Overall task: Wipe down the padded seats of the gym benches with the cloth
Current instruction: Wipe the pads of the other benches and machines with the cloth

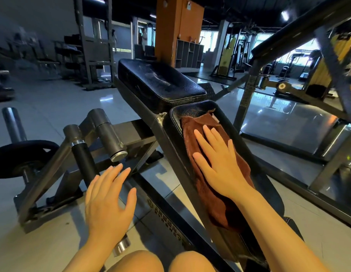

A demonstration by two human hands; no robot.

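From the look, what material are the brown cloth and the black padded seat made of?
Brown cloth: likely microfibre or terry, matte, with fuzzy nap and soft folds under the right hand. Black padded seat: seemingly vinyl or leather, with pebbled grain, dull sheen and a stitched edge.

Fuzzy brown cloth (215, 173) on grained, apparently leatherette pad (225, 112); matt metal frame (170, 154).

Two bare forearms reach forward from the bottom of the view, with two bare knees showing between them at the lower edge. The right hand (217, 163) lies palm down, fingers straight and slightly spread, pressing flat. The left hand (108, 201) hovers palm down in the air, fingers straight and spread, holding nothing.
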